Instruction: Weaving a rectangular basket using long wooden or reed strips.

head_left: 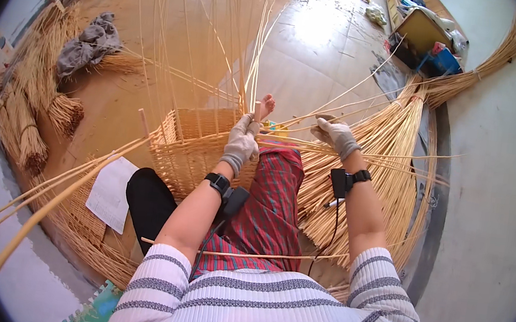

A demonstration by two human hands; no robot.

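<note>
A woven wicker basket (197, 160) with long upright canes rising from its far side rests by my lap, over a red checked cloth (270, 195). At its right corner, my left hand (243, 141), in a pale glove, is closed on the rim and the canes there, beside a short wooden peg (258, 111). My right hand (336, 136), gloved too, is closed with fingertips pinched around a thin cane off to the right. Several loose canes (292, 143) run between the hands and stick out past the right one. Thicker canes (68, 183) jut from the basket's left corner.
A large fan of loose canes (370, 194) lies on the right, with a tied bundle (475, 72) against the wall. More bundles (38, 89) and a grey cloth (90, 44) lie left. A paper sheet (113, 193) sits near my knee. Boxes (423, 33) stand far right.
</note>
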